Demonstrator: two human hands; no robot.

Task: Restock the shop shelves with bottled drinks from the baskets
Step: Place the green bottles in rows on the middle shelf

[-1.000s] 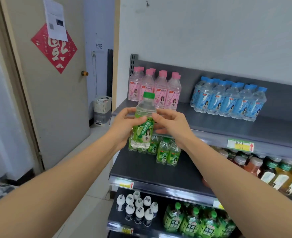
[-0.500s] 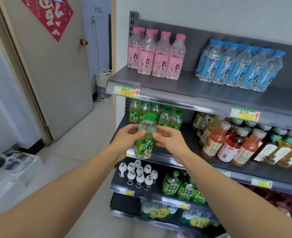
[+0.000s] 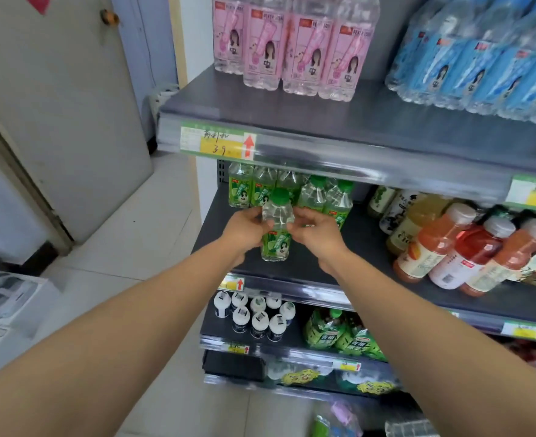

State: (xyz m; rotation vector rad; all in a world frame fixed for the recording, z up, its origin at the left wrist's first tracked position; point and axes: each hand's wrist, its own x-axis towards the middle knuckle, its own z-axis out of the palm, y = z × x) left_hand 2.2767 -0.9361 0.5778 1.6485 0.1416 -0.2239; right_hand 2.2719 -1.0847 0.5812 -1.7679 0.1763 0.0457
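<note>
**Green-capped bottle held in both hands at the second shelf**

The green-capped bottle stands upright over the front of the second shelf, at the picture's centre. Whether its base touches the shelf I cannot tell. The left hand holds it from 9 o'clock and the right hand from 3 o'clock, with the fingers of both curled round its clear shoulder. Its green label carries a drawn figure, and the print is too small to read.

At 12 o'clock from it, a row of green-label bottles of the same kind stands further back. At least five show, the rest being hidden under the shelf edge.

On the top shelf, four pink-label bottles line the front at 12 o'clock. Each has a small red logo, a line of blurred Latin letters and a drawn figure. At 2 o'clock is a pack of blue-label bottles, too crowded to count.

The price tag on that shelf's edge shows handwriting, "3.9" on yellow, and a red up arrow.

At 3 o'clock, three white-capped juice bottles in orange and red lean at the front, with darker bottles behind them.

On the shelf below, at 6 o'clock, stand eight small white-capped bottles. Beside them, at 5 o'clock, are green tea bottles with white characters on their labels.
</note>
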